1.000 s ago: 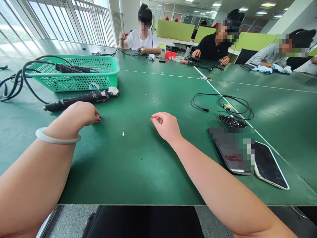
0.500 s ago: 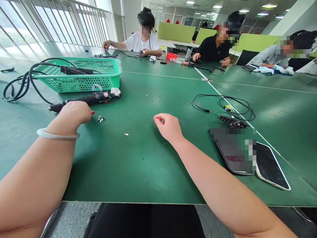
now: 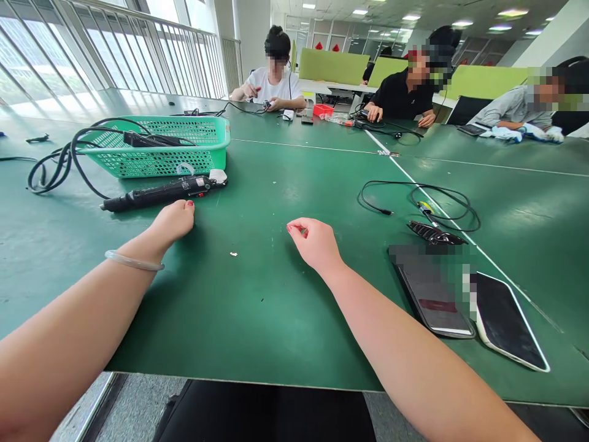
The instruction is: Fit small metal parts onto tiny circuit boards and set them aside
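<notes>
My left hand, with a pale bangle at the wrist, is closed on the table just in front of the black electric screwdriver. Its fingers curl away from view, so what they hold, if anything, is hidden. My right hand hovers over or rests on the mid-table, thumb and fingers pinched together. Anything between those fingertips is too small to make out. A tiny whitish scrap lies between both hands.
Behind the screwdriver stands a green basket with black cables. To the right lie a looped black cable, a black hair clip, a dark phone or case and a white-edged phone. Three people sit across the green table.
My left hand has shifted right from the screwdriver's handle, and the small metal pieces seen beside it no longer show. My right hand keeps its pinch. The view has swung slightly.
</notes>
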A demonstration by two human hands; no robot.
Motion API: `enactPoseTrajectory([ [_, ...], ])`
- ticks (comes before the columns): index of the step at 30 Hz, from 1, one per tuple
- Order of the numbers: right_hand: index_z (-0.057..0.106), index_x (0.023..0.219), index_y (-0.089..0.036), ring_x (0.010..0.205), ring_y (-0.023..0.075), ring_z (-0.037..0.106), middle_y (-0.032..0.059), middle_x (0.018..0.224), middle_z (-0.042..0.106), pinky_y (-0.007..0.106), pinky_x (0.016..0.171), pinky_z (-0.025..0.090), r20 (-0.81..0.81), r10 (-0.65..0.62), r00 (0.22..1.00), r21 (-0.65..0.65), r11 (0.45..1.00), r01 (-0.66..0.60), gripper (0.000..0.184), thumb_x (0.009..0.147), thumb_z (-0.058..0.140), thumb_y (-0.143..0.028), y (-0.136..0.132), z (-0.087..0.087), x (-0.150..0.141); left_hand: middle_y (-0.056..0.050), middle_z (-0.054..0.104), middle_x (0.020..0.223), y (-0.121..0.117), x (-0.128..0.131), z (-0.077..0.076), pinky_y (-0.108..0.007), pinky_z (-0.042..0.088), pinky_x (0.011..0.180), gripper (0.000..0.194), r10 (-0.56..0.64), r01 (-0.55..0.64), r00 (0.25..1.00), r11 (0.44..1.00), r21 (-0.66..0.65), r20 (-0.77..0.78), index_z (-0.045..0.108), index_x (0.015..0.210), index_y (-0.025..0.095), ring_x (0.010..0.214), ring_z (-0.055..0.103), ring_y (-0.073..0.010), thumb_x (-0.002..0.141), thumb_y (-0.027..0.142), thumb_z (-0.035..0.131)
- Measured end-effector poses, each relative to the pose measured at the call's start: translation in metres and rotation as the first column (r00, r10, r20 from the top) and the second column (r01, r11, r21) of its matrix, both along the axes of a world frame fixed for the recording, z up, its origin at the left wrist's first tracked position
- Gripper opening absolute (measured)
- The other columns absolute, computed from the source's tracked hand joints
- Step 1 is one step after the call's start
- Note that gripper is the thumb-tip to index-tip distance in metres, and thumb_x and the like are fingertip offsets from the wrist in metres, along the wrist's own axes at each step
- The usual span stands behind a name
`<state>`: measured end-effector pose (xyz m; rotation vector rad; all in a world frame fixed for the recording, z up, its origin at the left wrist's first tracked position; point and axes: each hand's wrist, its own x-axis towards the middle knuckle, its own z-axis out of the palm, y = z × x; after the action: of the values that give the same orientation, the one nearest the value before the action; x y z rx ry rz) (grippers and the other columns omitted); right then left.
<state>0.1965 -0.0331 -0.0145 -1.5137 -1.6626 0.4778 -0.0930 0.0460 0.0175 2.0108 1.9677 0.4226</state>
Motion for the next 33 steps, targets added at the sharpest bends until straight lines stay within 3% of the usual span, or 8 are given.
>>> enactPoseTrajectory([
  [7, 0.069, 0.079, -0.023, 0.064, 0.0134, 0.057, 0.0003, 0.076, 0.068, 0.025, 0.057, 0.041, -0.004, 0.015, 1.000, -0.044, 0.999, -0.015, 0.023, 0.084, 0.048, -0.031, -0.001, 0.002, -0.001, -0.011, 0.050, 0.137, -0.043, 0.044, -0.017, -0.041, 0.038, 0.098, 0.032, -0.076, 0.073, 0.993, 0.997, 0.034, 0.089, 0.050, 0.101, 0.018, 0.122, 0.048, -0.0274, 0.094, 0.036, 0.024],
  [13, 0.070, 0.081, -0.023, 0.069, 0.0143, 0.059, 0.0003, 0.080, 0.070, 0.027, 0.063, 0.043, 0.034, 0.011, 0.999, -0.003, 1.000, -0.011, 0.022, 0.084, 0.049, -0.030, 0.001, 0.001, 0.000, -0.011, 0.050, 0.138, -0.070, 0.119, -0.027, -0.039, 0.032, 0.105, 0.021, -0.411, 0.410, 0.899, 0.911, 0.035, 0.150, 0.051, 0.095, 0.017, 0.128, 0.044, -0.0245, 0.092, 0.025, 0.031],
  [16, 0.070, 0.083, -0.024, 0.069, 0.0147, 0.059, 0.0002, 0.081, 0.071, 0.028, 0.065, 0.043, 0.054, -0.007, 0.999, 0.015, 1.000, 0.006, 0.023, 0.085, 0.048, -0.029, 0.002, 0.000, 0.003, -0.014, 0.063, 0.116, -0.066, 0.145, -0.027, -0.044, 0.041, 0.094, 0.021, -0.359, 0.394, 0.842, 0.919, -0.005, 0.403, 0.048, 0.083, 0.018, 0.109, 0.057, -0.0258, 0.092, 0.028, 0.032],
  [18, 0.070, 0.084, -0.024, 0.069, 0.0150, 0.059, 0.0007, 0.079, 0.070, 0.028, 0.064, 0.043, 0.057, -0.017, 0.998, -0.008, 1.000, 0.018, 0.023, 0.085, 0.047, -0.028, 0.004, -0.001, 0.007, -0.013, 0.065, 0.110, -0.060, 0.148, -0.025, -0.041, 0.042, 0.094, 0.022, -0.184, 0.290, 0.693, 0.957, -0.035, 0.697, 0.044, 0.077, 0.019, 0.105, 0.059, -0.0225, 0.092, 0.029, 0.032],
  [20, 0.071, 0.086, -0.023, 0.072, 0.0151, 0.060, 0.0012, 0.082, 0.070, 0.029, 0.066, 0.045, 0.077, -0.004, 0.997, -0.051, 0.999, 0.008, 0.021, 0.084, 0.049, -0.026, 0.006, -0.002, 0.010, -0.012, 0.065, 0.111, -0.055, 0.141, -0.023, -0.036, 0.041, 0.096, 0.020, -0.018, 0.241, 0.413, 0.966, -0.090, 0.910, 0.042, 0.075, 0.018, 0.105, 0.060, -0.0184, 0.092, 0.027, 0.036],
  [24, 0.070, 0.094, -0.024, 0.081, 0.0160, 0.059, 0.0027, 0.094, 0.068, 0.031, 0.072, 0.047, 0.168, 0.087, 0.982, -0.120, 0.990, -0.067, 0.019, 0.080, 0.059, -0.025, 0.008, -0.005, 0.013, -0.011, 0.066, 0.106, -0.047, 0.119, -0.018, -0.034, 0.045, 0.088, 0.024, 0.129, 0.281, 0.134, 0.946, -0.162, 0.983, 0.045, 0.076, 0.017, 0.092, 0.063, -0.0162, 0.093, 0.033, 0.039],
  [28, 0.068, 0.107, -0.026, 0.095, 0.0192, 0.054, 0.0049, 0.105, 0.065, 0.036, 0.084, 0.046, 0.274, 0.174, 0.946, -0.013, 0.984, -0.177, 0.027, 0.081, 0.062, -0.025, 0.009, -0.007, 0.004, -0.005, 0.062, 0.092, -0.046, 0.116, -0.013, -0.021, 0.043, 0.063, 0.026, 0.094, 0.222, 0.153, 0.967, -0.127, 0.984, 0.049, 0.076, 0.016, 0.070, 0.056, -0.0081, 0.094, 0.032, 0.039],
  [33, 0.073, 0.084, -0.024, 0.087, 0.0195, 0.051, 0.0044, 0.094, 0.066, 0.036, 0.081, 0.044, 0.406, 0.210, 0.890, 0.049, 0.967, -0.251, 0.012, 0.081, 0.062, -0.021, 0.012, -0.010, -0.012, 0.003, 0.042, 0.065, -0.055, 0.123, -0.008, -0.017, 0.022, 0.041, 0.027, 0.060, 0.311, 0.261, 0.940, -0.142, 0.963, 0.054, 0.083, 0.016, 0.045, 0.031, -0.0038, 0.094, 0.035, 0.038],
])
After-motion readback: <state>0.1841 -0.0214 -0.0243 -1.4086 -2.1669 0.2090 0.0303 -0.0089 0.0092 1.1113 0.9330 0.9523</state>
